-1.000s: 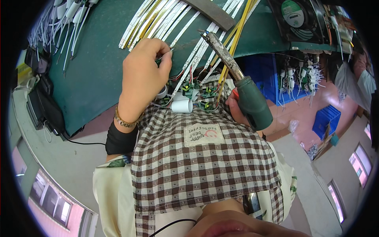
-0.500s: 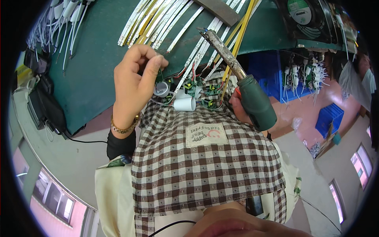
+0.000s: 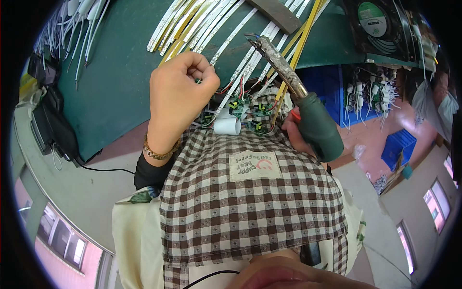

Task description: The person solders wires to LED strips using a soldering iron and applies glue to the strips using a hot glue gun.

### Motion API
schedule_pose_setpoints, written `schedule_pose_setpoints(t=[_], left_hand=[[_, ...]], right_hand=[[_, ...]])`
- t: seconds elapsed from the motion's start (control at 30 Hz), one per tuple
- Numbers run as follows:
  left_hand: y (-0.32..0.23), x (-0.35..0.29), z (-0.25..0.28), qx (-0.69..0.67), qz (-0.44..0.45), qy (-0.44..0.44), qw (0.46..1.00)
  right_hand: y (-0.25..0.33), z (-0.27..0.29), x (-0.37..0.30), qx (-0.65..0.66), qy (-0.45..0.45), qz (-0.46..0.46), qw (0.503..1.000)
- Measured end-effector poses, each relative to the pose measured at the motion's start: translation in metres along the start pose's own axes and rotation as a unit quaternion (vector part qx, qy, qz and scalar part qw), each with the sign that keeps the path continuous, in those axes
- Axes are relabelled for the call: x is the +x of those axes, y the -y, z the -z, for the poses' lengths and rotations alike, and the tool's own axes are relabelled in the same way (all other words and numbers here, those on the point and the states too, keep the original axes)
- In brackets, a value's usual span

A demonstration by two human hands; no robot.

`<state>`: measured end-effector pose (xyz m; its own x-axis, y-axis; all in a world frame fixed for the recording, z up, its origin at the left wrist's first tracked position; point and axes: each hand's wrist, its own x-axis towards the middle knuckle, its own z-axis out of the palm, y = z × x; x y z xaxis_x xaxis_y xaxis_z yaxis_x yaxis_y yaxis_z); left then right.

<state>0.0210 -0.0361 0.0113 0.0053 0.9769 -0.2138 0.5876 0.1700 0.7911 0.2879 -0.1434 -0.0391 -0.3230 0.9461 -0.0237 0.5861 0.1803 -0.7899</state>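
Observation:
My left hand (image 3: pixel 180 94) is closed in a pinch beside the near ends of the LED strips (image 3: pixel 199 26). A sliver of a small green circuit board (image 3: pixel 198 81) shows at its fingers; the rest is hidden behind the hand. My right hand (image 3: pixel 293 132) is wrapped round the dark green handle of a soldering iron (image 3: pixel 317 125), which hides most of the fingers. The iron's scorched metal barrel slants up and left over the strips. Between the hands, several wired circuit boards (image 3: pixel 237 107) and a white cylindrical housing (image 3: pixel 226 126) lie against my checked apron.
A dark bar (image 3: pixel 276 15) lies across the strips on the green table (image 3: pixel 113 82). White wired parts (image 3: pixel 89 14) lie far left. A black fan (image 3: pixel 378 29) stands far right. Blue crates (image 3: pixel 327 86) hold more wired parts below the table's right side.
My left hand has moved right and turned, so the board in its fingers is now mostly covered. The soldering iron and right hand have shifted slightly right in view.

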Motion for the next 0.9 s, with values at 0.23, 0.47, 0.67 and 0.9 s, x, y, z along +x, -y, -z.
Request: schedule_pose_setpoints(t=[0.23, 0.47, 0.67, 0.9], left_hand=[[-0.001, 0.008, -0.001, 0.083, -0.034, -0.005, 0.996], [-0.001, 0.010, 0.007, 0.103, -0.023, 0.017, 0.994], [-0.002, 0.015, 0.009, 0.113, -0.044, 0.043, 0.992], [0.000, 0.022, 0.013, 0.105, -0.040, 0.075, 0.991]], right_hand=[[-0.003, -0.004, -0.006, 0.065, -0.023, -0.011, 0.998], [0.006, -0.004, 0.008, -0.014, -0.026, -0.016, 0.999], [-0.007, -0.011, 0.008, 0.009, -0.049, 0.063, 0.997], [0.008, -0.004, 0.016, -0.040, -0.031, 0.044, 0.998]])
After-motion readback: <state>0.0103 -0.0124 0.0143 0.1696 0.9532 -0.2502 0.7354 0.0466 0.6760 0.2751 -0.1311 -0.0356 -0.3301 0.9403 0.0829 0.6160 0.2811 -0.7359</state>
